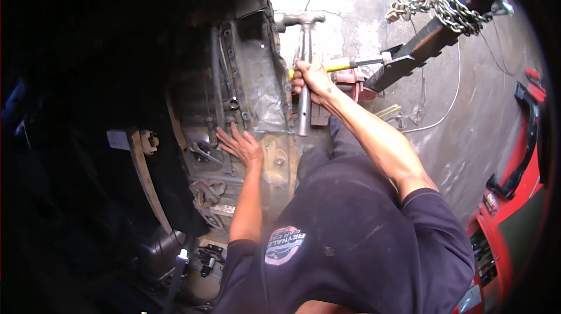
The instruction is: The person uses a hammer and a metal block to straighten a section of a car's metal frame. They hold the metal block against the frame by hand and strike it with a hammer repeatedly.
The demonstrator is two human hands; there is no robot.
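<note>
The hammer is in the right hand, whose fingers wrap closed around the middle of its handle; its head points away from the person, just beside the right edge of the bare metal floor panel. That mid-handle grip probably favours control over a long swing. The left hand holds nothing that shows: palm down, fingers spread, it seems to rest on the panel's nearer part, perhaps as a brace for the leaning body. The hammer thus lies ahead and to the right of it. Left of those fingers, a wrench sits in a recess. Beyond the panel's right edge, a yellow cylinder reaches toward a dark steel beam, around which a chain is wound.
</note>
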